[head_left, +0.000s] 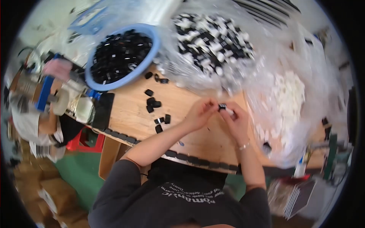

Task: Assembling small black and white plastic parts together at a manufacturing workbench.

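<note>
Over the bench's middle, my right hand (236, 118) pinches a small black-and-white plastic piece (222, 107) between thumb and fingers. Its black end points toward my left hand (202, 113), and a white part shows beside the right thumb. My left hand is just to the left, fingers curled with thumb and fingertips together; whatever they hold, if anything, is hidden. Several loose black pieces (153, 102) lie on the wooden table (129, 110) to the left of my hands.
A blue basin (155, 41) heaped with black pieces stands at the far left. Clear plastic sheeting holds mixed black and white pieces (213, 41) at the back and white pieces (287, 102) on the right. Another person (28, 117) sits at the left beside a red stool (85, 140).
</note>
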The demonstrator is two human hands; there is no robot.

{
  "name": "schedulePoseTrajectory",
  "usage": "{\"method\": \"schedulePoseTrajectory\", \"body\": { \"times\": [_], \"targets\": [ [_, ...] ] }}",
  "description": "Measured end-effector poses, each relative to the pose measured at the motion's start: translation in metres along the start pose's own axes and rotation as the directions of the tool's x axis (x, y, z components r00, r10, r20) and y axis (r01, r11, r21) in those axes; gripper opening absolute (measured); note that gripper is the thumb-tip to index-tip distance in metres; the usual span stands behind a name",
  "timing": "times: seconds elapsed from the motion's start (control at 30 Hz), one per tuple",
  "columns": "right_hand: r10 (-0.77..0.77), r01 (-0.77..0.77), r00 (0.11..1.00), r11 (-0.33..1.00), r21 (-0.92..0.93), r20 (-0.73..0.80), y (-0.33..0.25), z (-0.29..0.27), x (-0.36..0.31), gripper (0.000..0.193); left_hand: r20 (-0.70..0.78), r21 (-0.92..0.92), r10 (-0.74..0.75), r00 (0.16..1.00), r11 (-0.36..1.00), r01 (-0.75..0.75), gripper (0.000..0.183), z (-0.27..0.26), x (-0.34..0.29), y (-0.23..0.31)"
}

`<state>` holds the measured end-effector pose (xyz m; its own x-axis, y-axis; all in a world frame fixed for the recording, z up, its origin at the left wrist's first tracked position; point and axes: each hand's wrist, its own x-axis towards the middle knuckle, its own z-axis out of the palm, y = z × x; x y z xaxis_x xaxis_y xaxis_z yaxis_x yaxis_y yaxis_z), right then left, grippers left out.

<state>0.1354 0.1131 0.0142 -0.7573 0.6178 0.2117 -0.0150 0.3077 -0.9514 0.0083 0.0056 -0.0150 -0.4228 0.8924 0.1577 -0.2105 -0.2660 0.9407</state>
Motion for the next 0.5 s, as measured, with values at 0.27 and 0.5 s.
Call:
{"method": "schedulePoseTrajectory", "body": {
  "times": [0.27, 0.5],
  "targets": [
    [0.051, 0.013, 0.995, 0.803, 0.596, -0.090, 0.008, 0.015, 0.001, 0.031, -0.156, 0.228, 0.162, 0.974, 0.966, -0.124, 0.002, 0.005, 0.002, -0.003],
    [0.103, -0.105, 0.994, 0.814, 0.571, 0.036, 0.008, 0.010, -0.003, 0.041, -0.121, 0.228, 0.124, 0.985, 0.969, -0.094, 0.008, 0.005, -0.002, 0.006]
  ]
}}
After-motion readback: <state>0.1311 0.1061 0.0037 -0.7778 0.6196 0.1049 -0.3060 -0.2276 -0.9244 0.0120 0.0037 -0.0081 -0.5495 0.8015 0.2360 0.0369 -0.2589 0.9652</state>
